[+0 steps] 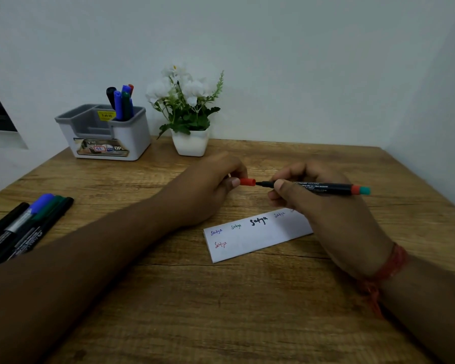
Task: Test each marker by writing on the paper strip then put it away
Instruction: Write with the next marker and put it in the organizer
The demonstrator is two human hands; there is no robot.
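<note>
loose markers (24, 227) are lying at the table's (168, 298) left edge, and more are standing in the organizer (103, 132) at the back beside a plant (188, 111). the left hand (208, 187) is pinching a red cap (247, 182) just off the tip of the marker (323, 187), which the right hand (323, 206) is gripping level. under that hand, the strip (258, 237) is lying flat (one word repeated in several colours).

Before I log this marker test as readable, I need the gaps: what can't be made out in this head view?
- Paper strip: its right end and last words sit under the right hand.
- Marker: barrel print too small to read.
- Red cap: its far end is hidden by the left hand fingers.
- Loose markers: cut off by the left edge and forearm.
- Organizer: label blurred.
</note>
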